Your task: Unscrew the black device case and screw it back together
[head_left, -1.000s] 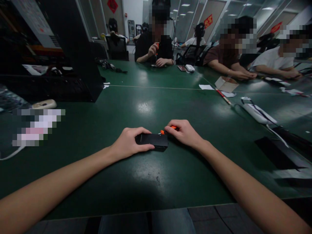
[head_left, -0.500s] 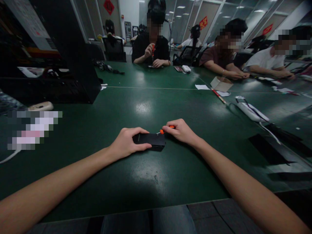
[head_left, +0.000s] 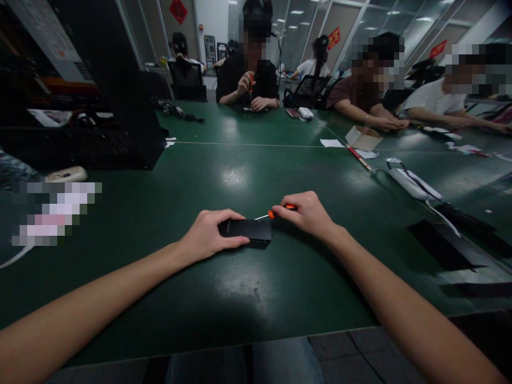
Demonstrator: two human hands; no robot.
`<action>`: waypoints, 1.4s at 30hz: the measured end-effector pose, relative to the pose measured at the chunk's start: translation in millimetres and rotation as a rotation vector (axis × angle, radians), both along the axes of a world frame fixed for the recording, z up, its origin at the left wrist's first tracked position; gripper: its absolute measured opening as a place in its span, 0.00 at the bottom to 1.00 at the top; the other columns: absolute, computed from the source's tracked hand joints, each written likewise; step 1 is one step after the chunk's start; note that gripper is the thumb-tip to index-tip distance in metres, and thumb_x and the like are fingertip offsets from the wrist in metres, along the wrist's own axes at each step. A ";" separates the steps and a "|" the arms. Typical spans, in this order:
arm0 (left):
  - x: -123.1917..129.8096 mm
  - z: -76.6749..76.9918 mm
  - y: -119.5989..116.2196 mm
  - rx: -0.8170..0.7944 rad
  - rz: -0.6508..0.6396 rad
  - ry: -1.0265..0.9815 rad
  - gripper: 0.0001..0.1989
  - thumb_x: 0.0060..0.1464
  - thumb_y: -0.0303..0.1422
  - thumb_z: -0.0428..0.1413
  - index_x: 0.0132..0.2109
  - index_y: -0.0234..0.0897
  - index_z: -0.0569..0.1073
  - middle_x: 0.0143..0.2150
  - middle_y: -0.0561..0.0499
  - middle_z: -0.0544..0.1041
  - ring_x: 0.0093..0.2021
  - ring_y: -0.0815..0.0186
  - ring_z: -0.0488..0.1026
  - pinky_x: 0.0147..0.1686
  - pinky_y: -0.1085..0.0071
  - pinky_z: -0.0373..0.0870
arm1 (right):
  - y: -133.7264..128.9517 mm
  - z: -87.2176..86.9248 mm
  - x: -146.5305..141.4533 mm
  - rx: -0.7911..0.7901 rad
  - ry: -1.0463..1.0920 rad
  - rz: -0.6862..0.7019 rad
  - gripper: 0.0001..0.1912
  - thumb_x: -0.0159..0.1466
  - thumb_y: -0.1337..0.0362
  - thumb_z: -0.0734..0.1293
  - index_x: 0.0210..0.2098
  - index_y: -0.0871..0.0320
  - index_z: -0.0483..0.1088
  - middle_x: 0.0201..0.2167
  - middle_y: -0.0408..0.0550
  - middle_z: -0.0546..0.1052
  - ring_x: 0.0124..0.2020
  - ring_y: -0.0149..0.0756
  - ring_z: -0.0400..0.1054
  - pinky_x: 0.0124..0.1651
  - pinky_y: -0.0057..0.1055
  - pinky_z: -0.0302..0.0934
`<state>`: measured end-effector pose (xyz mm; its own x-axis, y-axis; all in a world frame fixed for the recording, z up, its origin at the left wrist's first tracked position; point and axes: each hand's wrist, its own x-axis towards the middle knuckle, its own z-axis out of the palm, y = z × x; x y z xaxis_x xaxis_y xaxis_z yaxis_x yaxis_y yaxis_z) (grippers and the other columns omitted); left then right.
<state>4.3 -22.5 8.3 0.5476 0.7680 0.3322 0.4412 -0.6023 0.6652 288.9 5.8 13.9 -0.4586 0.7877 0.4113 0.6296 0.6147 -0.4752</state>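
Observation:
A small black rectangular box (head_left: 256, 229) lies on the green tabletop (head_left: 256, 288) in front of me. My left hand (head_left: 210, 232) grips its left end, thumb along the near side and fingers along the far side. In my right hand (head_left: 306, 210) is a screwdriver (head_left: 271, 214) with an orange and black handle, held nearly level. Its thin metal shaft points left, the tip at or just over the box's far edge; whether it touches cannot be made out.
A black cabinet (head_left: 116, 90) stands at the left. To the right are a white power strip (head_left: 416, 184), black flat pieces (head_left: 444, 242) and an open carton (head_left: 363, 138). Across the table a person (head_left: 248, 74) holds another screwdriver (head_left: 251, 82); more people sit at the right.
My right hand has drawn the screwdriver back to the right, so more of its shaft shows. My left hand and the black box have stayed in place.

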 end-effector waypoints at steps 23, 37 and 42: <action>1.1 2.0 -1.2 0.000 0.100 -0.008 0.22 0.52 0.43 0.69 0.49 0.34 0.81 0.43 0.46 0.85 0.39 0.59 0.81 0.39 0.67 0.72 | -1.3 -15.4 -17.0 -0.242 0.157 -0.067 0.28 0.67 0.43 0.63 0.26 0.61 0.76 0.18 0.40 0.66 0.22 0.27 0.55 0.28 0.29 0.48; 0.6 0.0 -2.2 0.146 0.064 0.004 0.21 0.54 0.43 0.67 0.50 0.34 0.80 0.44 0.46 0.84 0.40 0.60 0.81 0.41 0.67 0.74 | 6.6 -10.4 -2.9 -0.237 0.086 -0.128 0.30 0.68 0.43 0.61 0.20 0.59 0.68 0.17 0.39 0.59 0.22 0.27 0.51 0.29 0.30 0.45; 1.5 3.3 -3.7 0.147 0.058 -0.005 0.20 0.54 0.41 0.67 0.49 0.34 0.79 0.45 0.45 0.84 0.42 0.59 0.82 0.43 0.67 0.75 | 15.6 -16.1 7.3 -0.146 0.010 -0.279 0.30 0.69 0.43 0.58 0.20 0.58 0.64 0.16 0.40 0.58 0.21 0.28 0.52 0.29 0.31 0.44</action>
